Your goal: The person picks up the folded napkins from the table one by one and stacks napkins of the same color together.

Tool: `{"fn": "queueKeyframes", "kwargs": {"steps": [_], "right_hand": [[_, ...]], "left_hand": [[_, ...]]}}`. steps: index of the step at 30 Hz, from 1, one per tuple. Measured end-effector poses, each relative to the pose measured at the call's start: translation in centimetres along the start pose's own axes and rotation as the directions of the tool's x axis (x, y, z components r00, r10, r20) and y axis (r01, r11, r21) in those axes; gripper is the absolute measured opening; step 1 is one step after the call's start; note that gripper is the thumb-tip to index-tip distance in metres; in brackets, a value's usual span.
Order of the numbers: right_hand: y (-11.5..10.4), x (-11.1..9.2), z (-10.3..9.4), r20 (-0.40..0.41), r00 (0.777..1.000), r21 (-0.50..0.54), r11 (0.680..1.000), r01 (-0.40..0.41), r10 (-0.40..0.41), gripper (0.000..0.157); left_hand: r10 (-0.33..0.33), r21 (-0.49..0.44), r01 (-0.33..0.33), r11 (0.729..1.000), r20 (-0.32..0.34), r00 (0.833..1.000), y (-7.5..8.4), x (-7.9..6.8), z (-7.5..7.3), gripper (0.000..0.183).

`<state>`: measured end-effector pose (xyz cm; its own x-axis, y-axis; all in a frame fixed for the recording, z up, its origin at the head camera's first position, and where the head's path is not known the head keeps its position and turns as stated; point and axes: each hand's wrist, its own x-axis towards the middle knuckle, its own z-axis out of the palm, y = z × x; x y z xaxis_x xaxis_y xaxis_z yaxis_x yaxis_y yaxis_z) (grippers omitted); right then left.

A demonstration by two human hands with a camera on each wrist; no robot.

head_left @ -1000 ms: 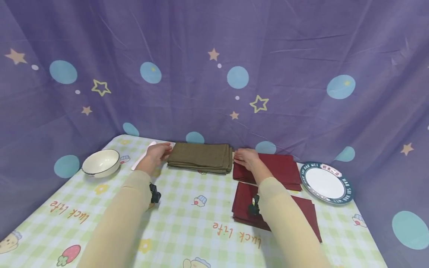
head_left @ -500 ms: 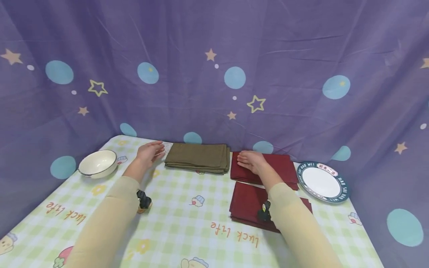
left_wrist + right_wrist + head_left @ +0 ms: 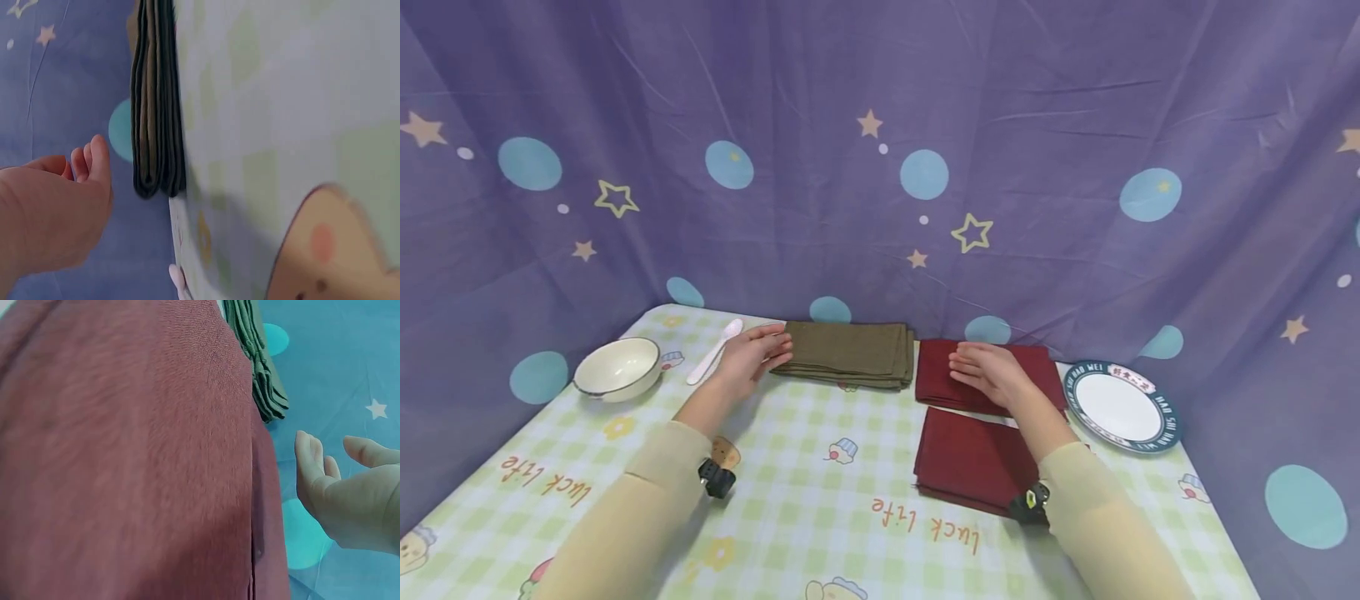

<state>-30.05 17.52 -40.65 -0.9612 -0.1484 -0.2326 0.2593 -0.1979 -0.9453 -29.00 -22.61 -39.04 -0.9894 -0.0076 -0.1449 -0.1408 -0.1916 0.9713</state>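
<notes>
head view: olive cloth lies beside left hand; far red cloth below right hand; both empty

The brown cloth lies flat, folded into a thick, many-layered rectangle. Just right of the brown cloth lies the far red cloth, folded flat; the near red cloth, also folded, lies to its front right.

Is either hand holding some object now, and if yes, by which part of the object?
Nothing is held: the left hand is near the brown cloths, the right hand above the farther red cloths.
</notes>
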Motion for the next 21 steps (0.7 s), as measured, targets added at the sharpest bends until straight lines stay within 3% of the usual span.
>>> {"fn": "queueKeyframes", "kwargs": {"steps": [4,12,21], "right_hand": [[-0.1,-1.2,-0.6,0.013,1.000,0.010,1.000,0.006,-0.006,0.046],[0.5,-2.8,-1.4,0.045,0.999,0.007,1.000,0.012,-0.012,0.036],[1.3,-4.6,-1.9,0.106,0.994,-0.020,1.000,0.001,0.001,0.047]], "left_hand": [[-0.008,0.038,0.005,0.999,0.082,0.997,-1.2,-0.6,0.9,0.048],[-0.050,0.078,0.038,0.996,0.158,0.986,-3.3,-1.3,3.3,0.047],[-0.078,0.092,0.058,0.994,0.228,0.971,-4.9,-2.4,5.8,0.043]]}}
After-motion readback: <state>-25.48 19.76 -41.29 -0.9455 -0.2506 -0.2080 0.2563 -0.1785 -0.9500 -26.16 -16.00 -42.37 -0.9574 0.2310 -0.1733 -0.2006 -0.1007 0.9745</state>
